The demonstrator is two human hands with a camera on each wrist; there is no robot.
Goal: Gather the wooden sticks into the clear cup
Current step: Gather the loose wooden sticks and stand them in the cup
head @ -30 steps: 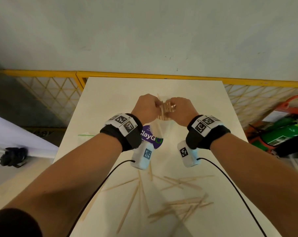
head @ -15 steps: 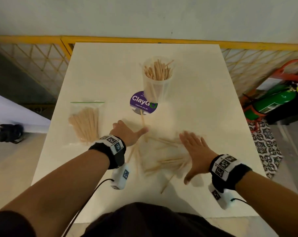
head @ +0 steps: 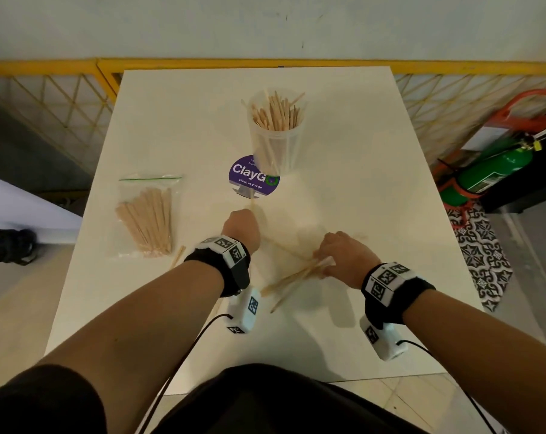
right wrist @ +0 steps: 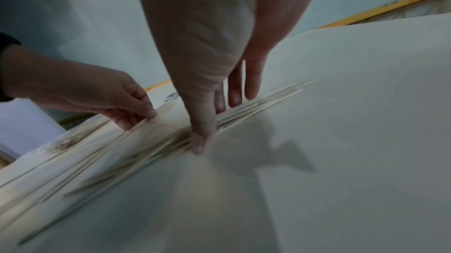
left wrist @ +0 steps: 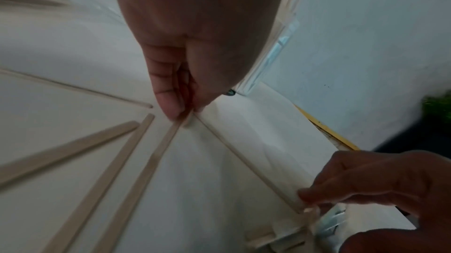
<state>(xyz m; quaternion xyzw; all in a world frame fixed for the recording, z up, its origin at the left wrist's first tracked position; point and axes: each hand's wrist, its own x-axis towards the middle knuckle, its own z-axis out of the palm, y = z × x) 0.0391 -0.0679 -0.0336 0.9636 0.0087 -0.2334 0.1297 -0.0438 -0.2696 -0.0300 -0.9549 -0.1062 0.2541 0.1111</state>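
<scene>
The clear cup (head: 276,136) stands upright at the table's far middle, packed with wooden sticks (head: 278,112). More loose sticks (head: 292,278) lie fanned on the white table (head: 343,183) between my hands. My left hand (head: 242,228) pinches the far end of one thin stick (left wrist: 168,141); in the left wrist view its fingertips (left wrist: 171,109) close on that end. My right hand (head: 331,261) grips a bundle of sticks (right wrist: 258,106), thumb (right wrist: 200,141) on the near side and fingers on the far side.
A zip bag of wooden sticks (head: 148,220) lies at the table's left, with one stray stick (head: 177,255) by its near corner. A purple round sticker (head: 251,178) sits in front of the cup. A yellow railing (head: 265,64) runs behind the table; a green cylinder (head: 491,170) stands on the floor to the right.
A second ago both hands were at the cup. Half a second ago they lay flat and spread over the loose sticks; now both have curled and taken hold of sticks.
</scene>
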